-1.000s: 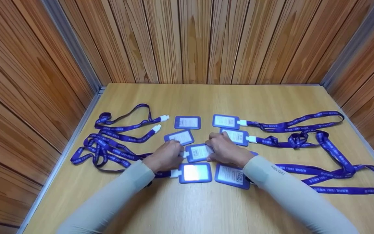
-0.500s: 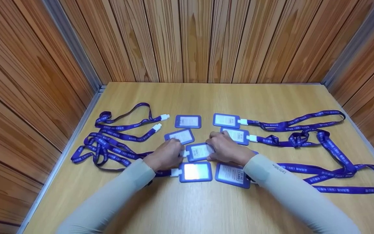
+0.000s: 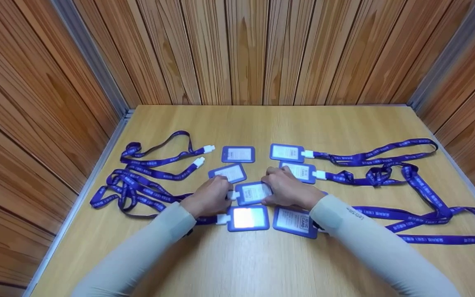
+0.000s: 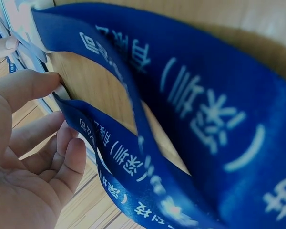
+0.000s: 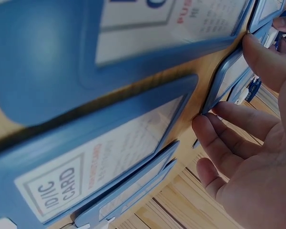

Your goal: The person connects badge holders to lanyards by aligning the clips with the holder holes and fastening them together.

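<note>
Between my two hands lies a blue ID badge holder (image 3: 254,193), slightly tilted, with a white card inside. My left hand (image 3: 210,197) pinches the white clip (image 3: 233,195) at its left end; the blue lanyard (image 4: 119,157) trails from there in the left wrist view. At the opposite end, my right hand (image 3: 285,187) grips the holder's edge between thumb and fingers, as the right wrist view also shows. Just below it rests another badge holder (image 3: 239,225) with glare on its face, joined to a white clip (image 3: 222,219). My fingers partly hide the held clip.
Two loose badge holders (image 3: 238,154) lie above my left hand, near two lanyards with free white clips (image 3: 209,149). On the right, several badge holders (image 3: 287,152) lie near spread lanyards (image 3: 386,154). Wood-panelled walls (image 3: 245,53) enclose the table (image 3: 245,264).
</note>
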{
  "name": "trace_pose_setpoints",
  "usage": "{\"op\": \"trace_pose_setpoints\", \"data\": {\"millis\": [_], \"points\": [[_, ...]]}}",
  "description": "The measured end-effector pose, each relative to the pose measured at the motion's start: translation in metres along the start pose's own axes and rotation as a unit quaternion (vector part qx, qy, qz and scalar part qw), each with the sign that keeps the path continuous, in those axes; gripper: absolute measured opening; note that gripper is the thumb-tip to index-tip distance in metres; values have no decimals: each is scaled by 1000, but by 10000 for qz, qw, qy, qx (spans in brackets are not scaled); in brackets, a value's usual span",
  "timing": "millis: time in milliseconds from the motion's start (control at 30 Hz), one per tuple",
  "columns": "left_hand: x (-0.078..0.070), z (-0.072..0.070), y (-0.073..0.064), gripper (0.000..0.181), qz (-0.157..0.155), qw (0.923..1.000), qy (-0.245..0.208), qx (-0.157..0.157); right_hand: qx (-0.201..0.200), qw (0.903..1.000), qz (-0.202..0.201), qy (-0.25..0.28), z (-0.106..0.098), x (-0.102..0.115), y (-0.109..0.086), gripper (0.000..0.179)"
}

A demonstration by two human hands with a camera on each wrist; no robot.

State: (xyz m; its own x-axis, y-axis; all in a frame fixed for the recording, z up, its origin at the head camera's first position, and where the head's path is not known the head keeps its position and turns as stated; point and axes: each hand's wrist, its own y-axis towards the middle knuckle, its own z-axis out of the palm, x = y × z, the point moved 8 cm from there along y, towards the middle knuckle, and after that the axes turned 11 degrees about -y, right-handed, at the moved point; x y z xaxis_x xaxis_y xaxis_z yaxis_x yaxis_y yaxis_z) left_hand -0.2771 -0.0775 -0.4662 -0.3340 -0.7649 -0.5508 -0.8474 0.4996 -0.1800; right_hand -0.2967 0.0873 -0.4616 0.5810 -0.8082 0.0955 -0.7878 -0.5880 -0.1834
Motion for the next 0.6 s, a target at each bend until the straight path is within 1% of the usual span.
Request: {"op": "trace_pose_setpoints", "data": {"millis": [167, 267, 467, 600], "points": [[2, -3, -4, 25, 21, 10000, -73, -17, 119, 9995, 219, 190, 1, -3, 0, 71], [4, -6, -7, 28, -22, 9998, -192, -52, 153, 9991, 306, 246, 1, -4, 0, 70], [8, -14, -14, 30, -86, 9990, -386, -224, 28, 9989, 328, 325, -3, -4, 0, 65], [10, -20, -18, 32, -48, 9985, -354, -414, -68, 9985, 375, 380, -7, -5, -1, 65]]}}
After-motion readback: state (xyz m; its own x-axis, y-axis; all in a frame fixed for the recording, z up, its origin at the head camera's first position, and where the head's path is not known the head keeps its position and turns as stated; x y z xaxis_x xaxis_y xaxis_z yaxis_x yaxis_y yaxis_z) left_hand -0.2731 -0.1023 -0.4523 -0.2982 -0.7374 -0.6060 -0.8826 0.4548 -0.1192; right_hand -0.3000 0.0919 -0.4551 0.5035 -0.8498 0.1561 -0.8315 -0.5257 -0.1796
